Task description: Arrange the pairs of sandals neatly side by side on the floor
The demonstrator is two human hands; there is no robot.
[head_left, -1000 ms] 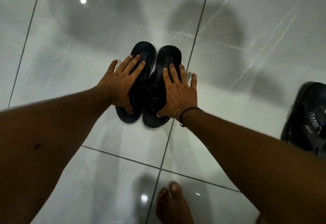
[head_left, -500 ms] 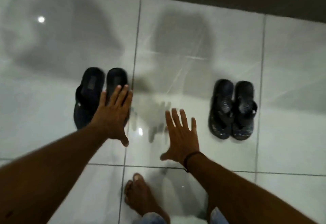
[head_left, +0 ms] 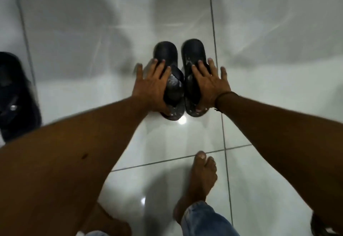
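Note:
Two dark sandals stand side by side, toes pointing away from me, on the glossy white tile floor point(head_left: 278, 68). My left hand point(head_left: 152, 89) lies over the outer side of the left sandal point(head_left: 165, 51), fingers spread and thumb wrapped around near its heel. The right sandal point(head_left: 194, 50) is held the same way by my right hand point(head_left: 209, 85), which has a dark band on its wrist. The sandals touch along their inner edges. Both heels are partly hidden under my hands.
Another dark pair of sandals point(head_left: 16, 96) sits at the far left edge, cut off by the frame. My bare foot point(head_left: 202, 176) stands just behind the held pair. A dark object point(head_left: 319, 226) shows at the bottom right corner.
Both hands have left the first pair and moved right. They now rest on the second pair, and my view has swung to centre on it.

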